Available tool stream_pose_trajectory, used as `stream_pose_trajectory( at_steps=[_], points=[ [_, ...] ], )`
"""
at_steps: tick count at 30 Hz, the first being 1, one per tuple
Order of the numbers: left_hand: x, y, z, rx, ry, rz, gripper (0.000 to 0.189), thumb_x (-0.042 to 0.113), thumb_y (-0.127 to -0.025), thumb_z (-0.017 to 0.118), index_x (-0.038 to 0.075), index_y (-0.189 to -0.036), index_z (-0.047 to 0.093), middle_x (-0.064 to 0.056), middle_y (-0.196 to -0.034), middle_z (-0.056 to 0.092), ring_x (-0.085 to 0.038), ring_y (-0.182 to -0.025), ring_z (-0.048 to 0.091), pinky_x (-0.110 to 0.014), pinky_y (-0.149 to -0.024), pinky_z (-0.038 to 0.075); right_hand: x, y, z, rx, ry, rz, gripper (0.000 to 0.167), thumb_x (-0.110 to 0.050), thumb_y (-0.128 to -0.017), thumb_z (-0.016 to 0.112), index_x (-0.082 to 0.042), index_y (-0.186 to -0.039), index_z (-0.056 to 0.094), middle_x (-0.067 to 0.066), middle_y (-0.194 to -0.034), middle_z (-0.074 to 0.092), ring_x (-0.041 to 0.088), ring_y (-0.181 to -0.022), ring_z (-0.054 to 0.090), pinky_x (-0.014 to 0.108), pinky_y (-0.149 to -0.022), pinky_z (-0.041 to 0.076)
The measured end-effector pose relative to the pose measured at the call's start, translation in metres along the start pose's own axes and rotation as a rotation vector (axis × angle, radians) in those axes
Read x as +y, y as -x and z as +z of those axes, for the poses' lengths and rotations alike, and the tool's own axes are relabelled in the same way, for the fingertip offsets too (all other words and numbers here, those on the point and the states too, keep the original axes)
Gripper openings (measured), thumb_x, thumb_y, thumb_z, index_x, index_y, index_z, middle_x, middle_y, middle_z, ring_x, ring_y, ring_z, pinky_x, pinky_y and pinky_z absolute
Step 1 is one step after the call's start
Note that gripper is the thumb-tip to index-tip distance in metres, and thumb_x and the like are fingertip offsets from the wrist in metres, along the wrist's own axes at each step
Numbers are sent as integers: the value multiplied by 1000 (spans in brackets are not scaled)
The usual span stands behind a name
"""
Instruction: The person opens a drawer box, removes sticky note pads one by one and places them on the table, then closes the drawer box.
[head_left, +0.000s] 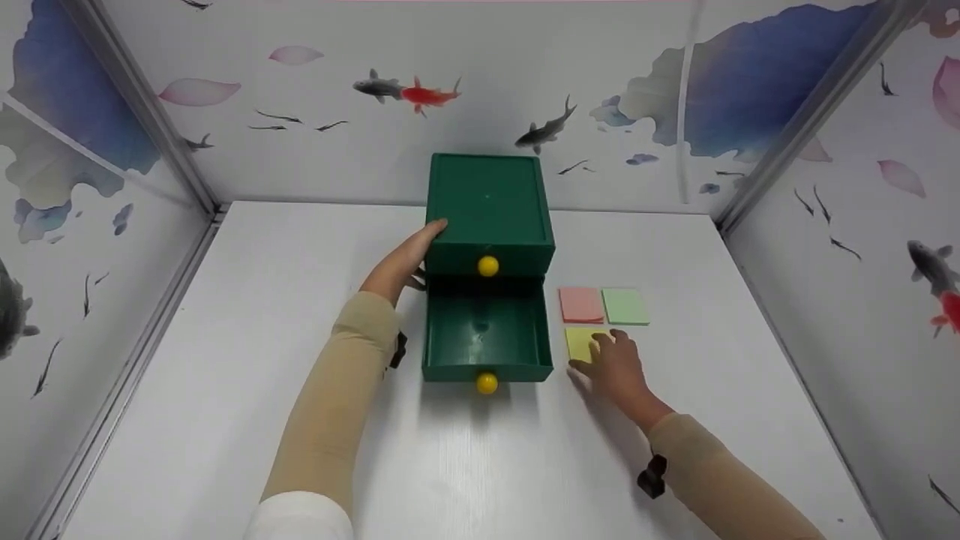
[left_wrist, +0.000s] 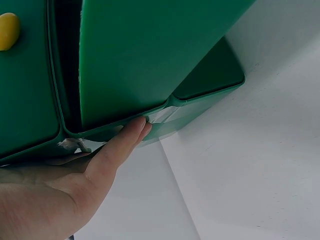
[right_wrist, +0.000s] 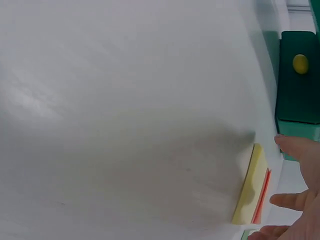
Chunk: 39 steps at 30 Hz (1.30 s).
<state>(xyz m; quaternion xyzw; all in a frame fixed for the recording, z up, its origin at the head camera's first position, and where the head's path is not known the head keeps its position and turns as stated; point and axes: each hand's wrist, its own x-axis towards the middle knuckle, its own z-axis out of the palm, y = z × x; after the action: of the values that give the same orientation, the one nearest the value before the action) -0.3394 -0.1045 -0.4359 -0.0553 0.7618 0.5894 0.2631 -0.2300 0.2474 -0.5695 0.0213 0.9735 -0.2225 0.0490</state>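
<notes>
A green two-drawer cabinet (head_left: 486, 199) with yellow knobs stands at the back; its lower drawer (head_left: 480, 341) is pulled out and holds nothing, its upper drawer closed. My left hand (head_left: 397, 262) rests against the cabinet's left side, thumb at the top edge; the left wrist view shows the extended fingers (left_wrist: 117, 150) along that side. At the cabinet's right, a yellow sticky note pad (head_left: 579, 342) lies on the table. Over it hovers my right hand (head_left: 619, 367), fingers spread, with the thumb near the pad's front left corner. In the right wrist view, a gap shows between fingers and yellow pad (right_wrist: 250, 187).
Behind the yellow pad lie a pink sticky note pad (head_left: 581, 305) and a light green one (head_left: 626, 306), side by side. The white table (head_left: 465, 465) is enclosed by printed panels (head_left: 480, 45) at the back and both sides.
</notes>
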Motion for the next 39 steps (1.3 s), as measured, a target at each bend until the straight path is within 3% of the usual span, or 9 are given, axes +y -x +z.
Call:
stream_pose_trajectory(
  at_steps=[5,12,18,27,32,39],
  points=[
    [0,1,-1,1,2,-5,91,71,-90,35,13,-157,14,-23,-150,27,-44,-126,40,-53,-101,40,-11,10,-12,-32,-43,-14,64,-34,-85,77,3,-131,55,26,-136,46,42,-123,44,53,-103,39],
    [0,0,-2,10,12,-14,90,70,-90,36,15,-158,13,-23,-151,26,-44,-127,39,-53,-102,40,-34,25,-22,-156,-124,-43,55,-27,-83,80,-1,-128,61,19,-132,54,38,-123,49,54,-101,41],
    [-2,1,-2,10,12,-11,90,70,-90,36,13,-157,14,-23,-151,26,-45,-126,39,-53,-102,40,-55,39,-22,-247,-154,-102,57,-36,-81,80,-4,-125,64,13,-126,61,33,-118,54,51,-96,46],
    [-2,-1,-2,-3,-17,-15,90,71,-90,34,13,-156,19,-22,-148,32,-41,-124,41,-52,-100,42,-65,44,-16,-252,-267,-98,56,-49,-89,67,-1,-118,67,7,-109,69,20,-89,60,40,-78,54],
    [-1,-2,-1,2,-15,-9,90,71,-90,35,12,-156,20,-22,-147,33,-42,-123,41,-53,-99,42,-65,42,-16,-252,-292,-141,44,-45,-96,59,-5,-101,75,1,-92,71,18,-86,60,40,-76,51],
    [-1,-3,0,6,-14,4,89,71,-90,35,12,-155,22,-22,-146,34,-41,-121,42,-52,-98,43,-72,33,-18,-230,-300,-161,45,-42,-99,55,-4,-90,77,0,-83,72,20,-91,63,44,-82,51]
  ],
)
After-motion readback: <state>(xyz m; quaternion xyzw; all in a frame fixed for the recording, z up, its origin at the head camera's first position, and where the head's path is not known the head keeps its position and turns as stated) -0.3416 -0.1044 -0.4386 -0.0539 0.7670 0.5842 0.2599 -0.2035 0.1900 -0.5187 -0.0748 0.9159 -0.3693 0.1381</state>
